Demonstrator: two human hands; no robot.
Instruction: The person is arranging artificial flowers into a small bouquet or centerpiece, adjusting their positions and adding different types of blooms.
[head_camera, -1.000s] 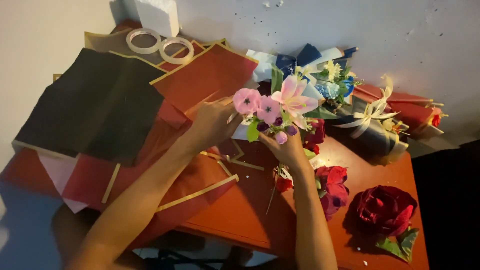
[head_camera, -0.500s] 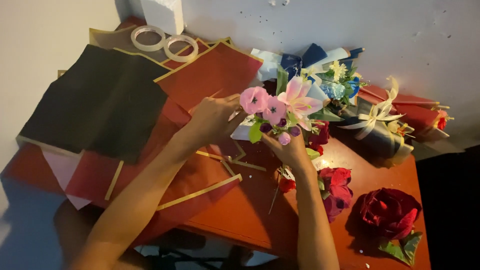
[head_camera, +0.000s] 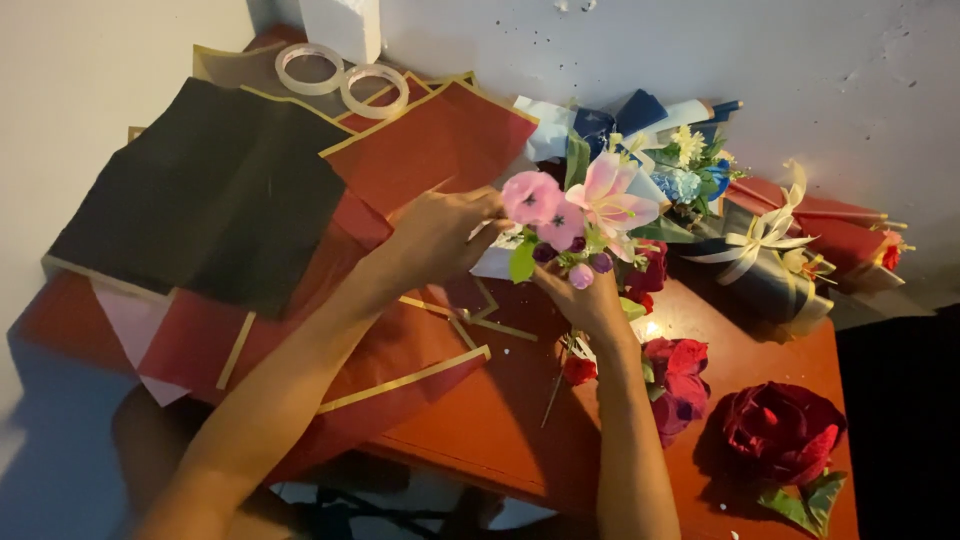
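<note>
My right hand (head_camera: 588, 300) grips the stems of a small bunch of artificial flowers (head_camera: 575, 215): two pink round blooms, a pale pink lily, little purple buds and green leaves. My left hand (head_camera: 440, 232) reaches in from the left, its fingertips touching the leftmost pink bloom. The bunch is held upright above the reddish-brown table (head_camera: 500, 420), over sheets of red wrapping paper with gold edges (head_camera: 420, 150).
A black sheet (head_camera: 200, 190) overlaps the red ones at left. Two tape rolls (head_camera: 345, 80) lie at the back. Wrapped bouquets (head_camera: 770, 250) line the wall at right. Loose red roses (head_camera: 780, 430) and a smaller red flower (head_camera: 675, 375) lie on the table's right part.
The bunch and both hands have shifted slightly right and up. My left fingers have closed in on the pink bloom.
</note>
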